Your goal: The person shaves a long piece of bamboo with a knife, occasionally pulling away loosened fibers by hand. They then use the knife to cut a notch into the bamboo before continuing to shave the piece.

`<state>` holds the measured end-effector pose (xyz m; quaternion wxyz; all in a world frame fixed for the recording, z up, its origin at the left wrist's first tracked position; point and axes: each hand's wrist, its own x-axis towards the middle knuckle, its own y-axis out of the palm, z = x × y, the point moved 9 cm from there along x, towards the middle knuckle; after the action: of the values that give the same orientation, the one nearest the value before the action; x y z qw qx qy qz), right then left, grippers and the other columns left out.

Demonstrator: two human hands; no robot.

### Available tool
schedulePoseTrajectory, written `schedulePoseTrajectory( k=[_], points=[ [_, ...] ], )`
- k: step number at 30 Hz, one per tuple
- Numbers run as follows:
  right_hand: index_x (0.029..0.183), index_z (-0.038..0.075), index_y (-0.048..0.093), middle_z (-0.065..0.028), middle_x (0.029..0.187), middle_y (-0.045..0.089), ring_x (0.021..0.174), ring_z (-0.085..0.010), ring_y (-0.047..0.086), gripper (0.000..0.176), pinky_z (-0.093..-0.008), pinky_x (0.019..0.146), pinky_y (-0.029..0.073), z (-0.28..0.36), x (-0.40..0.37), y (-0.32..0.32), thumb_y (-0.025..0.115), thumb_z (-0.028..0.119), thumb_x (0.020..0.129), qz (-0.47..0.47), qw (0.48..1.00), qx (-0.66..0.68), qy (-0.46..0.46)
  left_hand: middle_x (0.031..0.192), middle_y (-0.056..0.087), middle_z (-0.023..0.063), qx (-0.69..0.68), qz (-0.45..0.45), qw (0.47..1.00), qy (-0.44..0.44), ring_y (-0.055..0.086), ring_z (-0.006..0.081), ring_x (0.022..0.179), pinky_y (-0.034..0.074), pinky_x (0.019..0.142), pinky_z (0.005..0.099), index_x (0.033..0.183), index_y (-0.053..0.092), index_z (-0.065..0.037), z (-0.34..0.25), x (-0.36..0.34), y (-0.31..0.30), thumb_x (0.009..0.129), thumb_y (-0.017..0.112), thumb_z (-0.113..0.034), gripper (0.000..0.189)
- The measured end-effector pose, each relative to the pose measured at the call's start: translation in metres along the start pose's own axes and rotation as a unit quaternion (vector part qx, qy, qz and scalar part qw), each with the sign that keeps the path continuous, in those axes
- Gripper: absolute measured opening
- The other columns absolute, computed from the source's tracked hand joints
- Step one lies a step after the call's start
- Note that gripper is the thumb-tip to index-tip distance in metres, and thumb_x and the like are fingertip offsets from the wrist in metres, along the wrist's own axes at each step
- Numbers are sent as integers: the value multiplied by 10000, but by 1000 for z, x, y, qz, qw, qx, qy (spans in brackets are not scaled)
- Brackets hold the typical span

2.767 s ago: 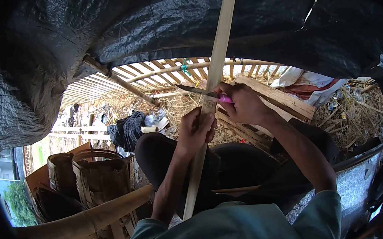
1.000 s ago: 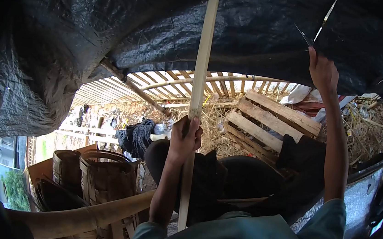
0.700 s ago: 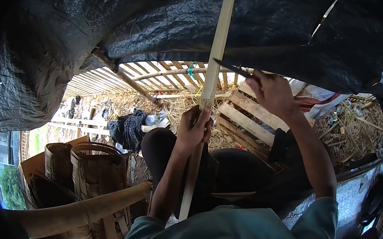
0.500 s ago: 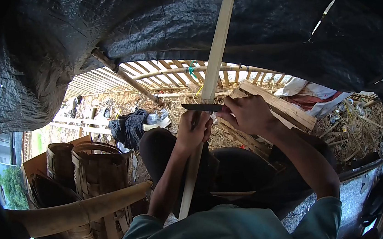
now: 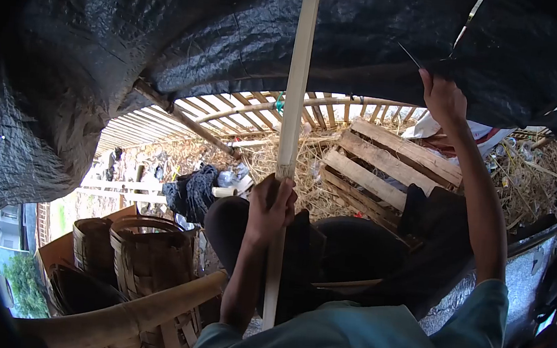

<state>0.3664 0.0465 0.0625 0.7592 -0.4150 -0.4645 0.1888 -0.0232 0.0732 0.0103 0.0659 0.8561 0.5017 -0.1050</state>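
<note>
A long pale bamboo strip [image 5: 296, 95] stands nearly upright in front of me, its lower end running down between my legs. Wrapped around it just below a rough node is my left hand [image 5: 270, 208], its fingers closed. My right hand [image 5: 444, 99] is raised at the upper right, away from the strip, and grips a knife [image 5: 410, 55]. The knife's thin blade points up and to the left, seen nearly edge-on; its handle is mostly hidden in the fist.
A slatted wooden pallet [image 5: 387, 161] lies on straw ahead. Woven baskets [image 5: 150, 249] and a thick bamboo pole [image 5: 138, 311] are at the left. Black plastic sheeting [image 5: 204, 39] hangs overhead, and a bamboo slat fence [image 5: 245, 107] runs behind.
My right hand has lifted the knife from the strip near my left hand, up and to the right. The left hand and strip have shifted slightly left and down.
</note>
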Motion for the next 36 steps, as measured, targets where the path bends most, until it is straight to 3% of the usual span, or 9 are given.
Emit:
schedulePoseTrajectory(
  k=[3,7,9,12,16,20,23,28,36],
  points=[
    [725,16,609,-226,617,614,629,-432,630,554,-494,564,539,25,-8,-11,397,469,965,48,998,31,7,562,419,-20,-21,21,1000,-9,387,59,376,280,335,211,776,490,-58,-3,8,18,975,495,-233,265],
    [760,25,605,-195,588,605,604,-404,629,467,-478,534,530,89,-26,-8,433,404,971,86,974,180,-105,598,498,19,12,38,999,3,485,94,423,348,363,230,827,520,-23,-3,8,24,965,508,-209,232],
    [927,18,587,-163,629,622,608,-357,648,358,-462,563,527,124,-43,-5,448,344,974,157,949,222,-156,646,565,55,14,45,999,8,533,114,468,402,402,243,866,540,-7,-5,10,28,957,517,-193,209],
    [998,7,519,-156,614,573,572,-361,599,258,-457,530,463,156,-62,-14,481,260,967,127,924,292,-213,786,634,115,32,87,993,74,591,148,559,469,491,270,935,553,14,-29,15,35,945,527,-169,185],
    [991,-3,567,-156,647,605,589,-327,624,330,-420,554,494,172,-69,-25,479,314,961,200,907,313,-199,893,633,118,-26,141,990,-7,605,155,620,485,540,272,1012,550,27,-50,35,31,934,533,-125,172],
    [831,36,608,-119,573,597,524,-295,621,388,-398,508,488,183,-86,-27,530,405,919,171,908,269,-272,832,615,75,128,55,981,138,579,115,593,466,516,247,1018,567,17,-58,52,12,936,540,-97,143],
    [790,45,609,-103,525,576,478,-283,608,413,-393,467,481,189,-92,-21,540,436,905,142,910,269,-283,805,614,64,120,-2,983,138,570,97,584,451,493,236,1001,576,24,-56,45,11,935,547,-90,135],
    [744,51,606,-92,506,569,462,-281,606,457,-382,458,490,196,-100,-8,508,463,917,157,902,290,-278,620,575,56,111,36,977,178,562,87,523,433,456,228,888,549,33,-50,46,30,894,535,13,25],
    [744,67,609,-84,508,575,447,-253,608,460,-373,444,484,196,-97,-6,500,480,914,150,928,213,-266,607,546,27,141,14,973,179,526,75,513,403,447,227,848,595,43,-55,39,39,898,542,-35,107]
  ],
)
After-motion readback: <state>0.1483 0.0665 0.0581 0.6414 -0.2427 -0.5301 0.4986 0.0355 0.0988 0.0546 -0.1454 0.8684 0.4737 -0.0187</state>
